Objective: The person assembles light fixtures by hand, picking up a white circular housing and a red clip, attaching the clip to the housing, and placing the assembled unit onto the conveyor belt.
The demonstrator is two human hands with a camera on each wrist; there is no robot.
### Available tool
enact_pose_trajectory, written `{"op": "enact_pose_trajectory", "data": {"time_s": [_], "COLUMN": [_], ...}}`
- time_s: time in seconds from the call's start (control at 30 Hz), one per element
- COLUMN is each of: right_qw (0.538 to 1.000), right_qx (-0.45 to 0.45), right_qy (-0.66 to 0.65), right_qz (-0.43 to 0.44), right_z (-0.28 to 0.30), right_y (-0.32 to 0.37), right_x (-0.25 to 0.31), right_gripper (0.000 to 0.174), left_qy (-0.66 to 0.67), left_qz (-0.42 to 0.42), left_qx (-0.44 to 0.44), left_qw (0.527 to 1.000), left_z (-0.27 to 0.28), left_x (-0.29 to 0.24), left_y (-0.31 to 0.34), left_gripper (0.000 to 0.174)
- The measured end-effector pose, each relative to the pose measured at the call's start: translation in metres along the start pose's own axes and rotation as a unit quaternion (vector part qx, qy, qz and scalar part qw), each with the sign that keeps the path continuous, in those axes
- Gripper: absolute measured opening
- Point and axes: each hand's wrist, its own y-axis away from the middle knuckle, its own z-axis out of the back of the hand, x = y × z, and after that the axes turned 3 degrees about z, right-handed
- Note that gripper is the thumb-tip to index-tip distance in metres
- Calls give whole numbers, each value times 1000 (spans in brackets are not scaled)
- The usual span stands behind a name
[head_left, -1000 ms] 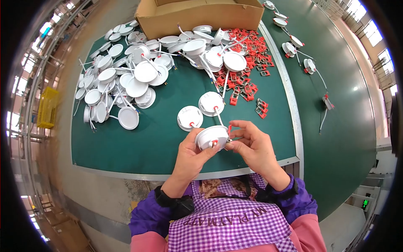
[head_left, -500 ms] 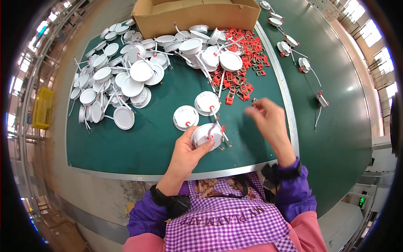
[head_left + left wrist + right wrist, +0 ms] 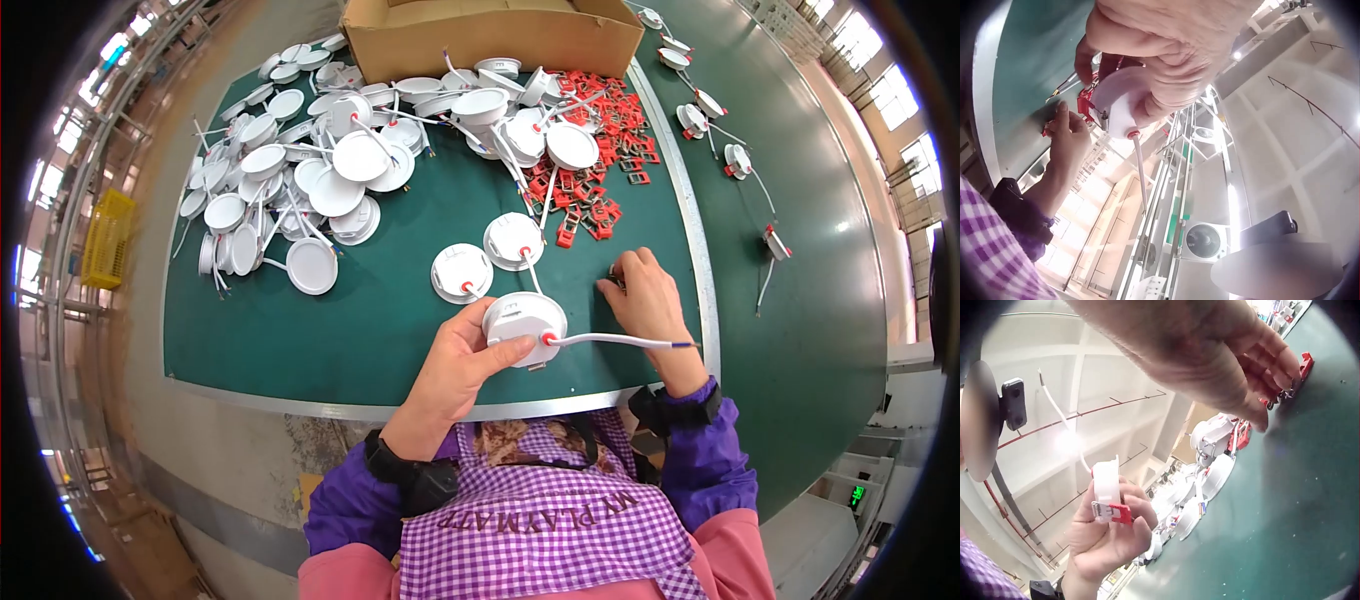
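Observation:
In the head view the left hand (image 3: 447, 372) grips a round white lamp (image 3: 513, 318) by its rim, thumb across its back, and a white cable (image 3: 610, 338) sticks out to the right. The right wrist view shows a red clip (image 3: 1122, 514) with a metal spring on this lamp's side. At the right of the green table the right hand (image 3: 652, 300) is down with bent fingers round small red clips (image 3: 1305, 364), which its fingers partly hide. Two more white lamps (image 3: 461, 272) (image 3: 512, 240) lie just beyond the held one.
A large heap of white lamps (image 3: 265, 160) covers the back left of the table (image 3: 380, 330). Red clips (image 3: 610, 110) are piled at the back right, beside a cardboard box (image 3: 490, 45). On the green surface to the right stands a row of wired lamps (image 3: 737, 160).
The right hand has left the held lamp and moved right, down onto the small clips. The left hand has turned the lamp, and its cable now points right.

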Motion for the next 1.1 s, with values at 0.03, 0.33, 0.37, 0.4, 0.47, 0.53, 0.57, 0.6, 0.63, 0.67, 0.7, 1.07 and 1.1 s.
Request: {"op": "enact_pose_trajectory", "data": {"time_s": [0.03, 0.33, 0.37, 0.4, 0.47, 0.53, 0.57, 0.6, 0.63, 0.67, 0.7, 1.07, 1.1], "right_qw": [1000, 962, 944, 944, 890, 862, 830, 830, 878, 915, 932, 954, 954], "right_qx": [15, -16, -7, -8, 18, 31, 42, 43, 41, 38, 31, -30, -37], "right_qy": [13, -249, -306, -305, -444, -501, -554, -554, -476, -390, -334, -220, -221], "right_qz": [0, -113, -127, -128, -102, -74, -46, -47, 26, 98, 135, 203, 199], "right_z": [2, 37, 34, 35, 36, 35, 35, 37, 40, 43, 45, 43, 42], "right_y": [1, 6, 5, 6, 10, 18, 23, 27, 31, 35, 39, 55, 57], "right_x": [0, 6, -3, -4, -2, 9, 16, 20, 25, 29, 33, 45, 46], "right_gripper": [13, 12, 10, 10, 9, 9, 10, 10, 11, 12, 14, 17, 17], "left_qy": [0, -21, -38, -55, -87, -119, -147, -176, -176, -185, -194, -261, -255], "left_qz": [-1, 64, 78, 92, 96, 102, 109, 116, 116, 104, 91, 68, 66], "left_qx": [-3, 38, 49, 60, 58, 53, 48, 44, 44, 45, 47, 27, 27], "left_qw": [1000, 997, 995, 992, 990, 986, 982, 977, 976, 976, 976, 963, 964], "left_z": [0, 1, -1, -2, -5, -10, -14, -16, -18, -20, -22, -29, -30], "left_x": [0, -4, -5, -6, -3, -1, -3, -4, -4, -5, -5, -1, -1], "left_y": [0, 1, 1, 0, -4, -7, -8, -10, -11, -12, -13, -14, -14], "left_gripper": [34, 33, 32, 32, 31, 31, 30, 30, 30, 30, 30, 28, 28]}}
